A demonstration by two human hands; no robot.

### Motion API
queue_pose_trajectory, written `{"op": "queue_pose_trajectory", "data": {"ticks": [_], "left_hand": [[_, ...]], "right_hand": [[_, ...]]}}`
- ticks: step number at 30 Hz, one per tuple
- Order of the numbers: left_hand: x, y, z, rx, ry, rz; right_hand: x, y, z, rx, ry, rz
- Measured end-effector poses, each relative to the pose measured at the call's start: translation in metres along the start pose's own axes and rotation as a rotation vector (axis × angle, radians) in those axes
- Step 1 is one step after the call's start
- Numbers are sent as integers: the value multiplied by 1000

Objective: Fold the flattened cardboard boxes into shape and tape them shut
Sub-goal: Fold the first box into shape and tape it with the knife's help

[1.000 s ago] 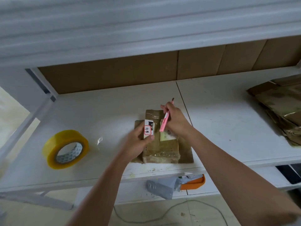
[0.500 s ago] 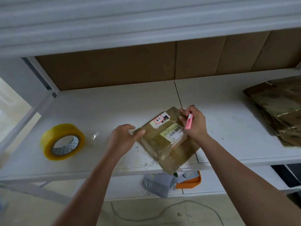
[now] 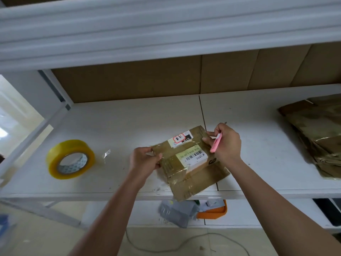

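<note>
While both hands hold the small brown taped cardboard box (image 3: 188, 159) over the white shelf's (image 3: 129, 122) front edge, I judge I'm turning it to find an open seam. My left hand (image 3: 143, 160) pinches its left flap; my right hand (image 3: 226, 145) grips its far corner — and a pink knife (image 3: 215, 145). Next comes the yellow tape roll (image 3: 70, 158), well left of the box.

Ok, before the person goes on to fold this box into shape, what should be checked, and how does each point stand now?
1. Both hands on the box: ok; left hand grips its left edge, right hand its far right corner.
2. Right hand free for folding: not ok; it also holds the pink knife.
3. Knife blade pulled in: cannot tell.
4. Tape roll close by: ok, on the shelf to the left.
5. Box fully on the shelf: not ok; its near corner passes the front edge.
</note>
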State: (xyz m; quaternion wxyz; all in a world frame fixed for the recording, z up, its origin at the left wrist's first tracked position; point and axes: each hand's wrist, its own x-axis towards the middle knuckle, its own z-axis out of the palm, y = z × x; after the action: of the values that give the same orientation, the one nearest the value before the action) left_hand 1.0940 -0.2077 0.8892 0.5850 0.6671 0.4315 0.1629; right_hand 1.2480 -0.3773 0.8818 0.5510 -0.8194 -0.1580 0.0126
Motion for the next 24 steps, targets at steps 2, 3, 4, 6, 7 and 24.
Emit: {"op": "queue_pose_trajectory", "data": {"ticks": [2, 3, 4, 6, 7, 24], "left_hand": [[2, 4, 2, 2, 52, 43], [4, 7, 2, 3, 73, 65], [6, 9, 2, -1, 88, 79], [10, 11, 1, -28, 96, 84], [12, 12, 0, -43, 92, 76], [20, 1, 11, -87, 70, 127]], "right_hand": [[5, 0, -1, 20, 9, -44], [7, 0, -4, 52, 4, -42], [10, 1, -7, 90, -3, -40], [13, 1, -15, 190, -65, -40], [13, -1, -20, 279, -109, -15], [11, 14, -61, 573, -466, 95]]}}
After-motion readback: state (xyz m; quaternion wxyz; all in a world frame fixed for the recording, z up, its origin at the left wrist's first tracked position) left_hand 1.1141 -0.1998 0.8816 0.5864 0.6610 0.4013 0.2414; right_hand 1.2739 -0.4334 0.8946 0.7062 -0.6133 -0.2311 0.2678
